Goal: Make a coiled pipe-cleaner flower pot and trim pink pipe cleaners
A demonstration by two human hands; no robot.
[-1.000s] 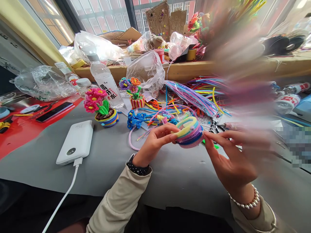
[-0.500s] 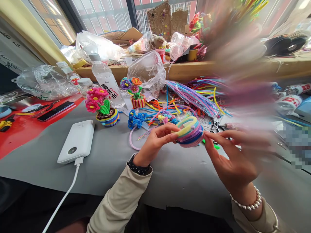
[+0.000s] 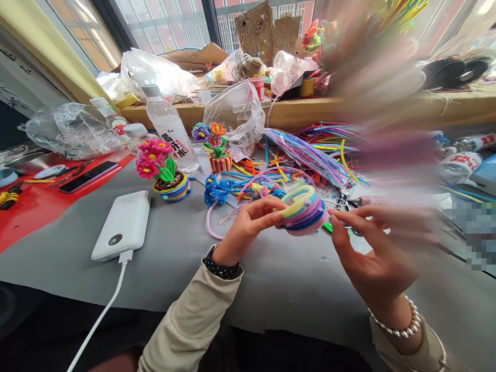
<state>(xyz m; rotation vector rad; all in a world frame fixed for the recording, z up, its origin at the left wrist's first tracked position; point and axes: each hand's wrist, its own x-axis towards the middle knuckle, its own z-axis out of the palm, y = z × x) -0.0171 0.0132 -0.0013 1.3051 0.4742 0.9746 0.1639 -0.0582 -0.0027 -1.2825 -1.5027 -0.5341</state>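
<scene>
My left hand (image 3: 251, 222) pinches the left side of a small pot wound from coloured pipe cleaners (image 3: 304, 212), held just above the grey table (image 3: 174, 258). My right hand (image 3: 372, 253) is at the pot's right side, thumb and forefinger touching its edge, the other fingers spread and partly smeared. A large blurred patch covers the upper right of the view.
A white power bank (image 3: 122, 225) with its cable lies at the left. Two finished pipe-cleaner flower pots (image 3: 165, 168) (image 3: 217, 147), a water bottle (image 3: 168, 126), loose pipe cleaners (image 3: 310, 152), plastic bags and scissors (image 3: 343, 202) crowd the table behind. A phone (image 3: 87, 177) lies on the red area.
My right hand has shifted slightly down and in against the pot, which has tilted a little. My left hand keeps its pinch.
</scene>
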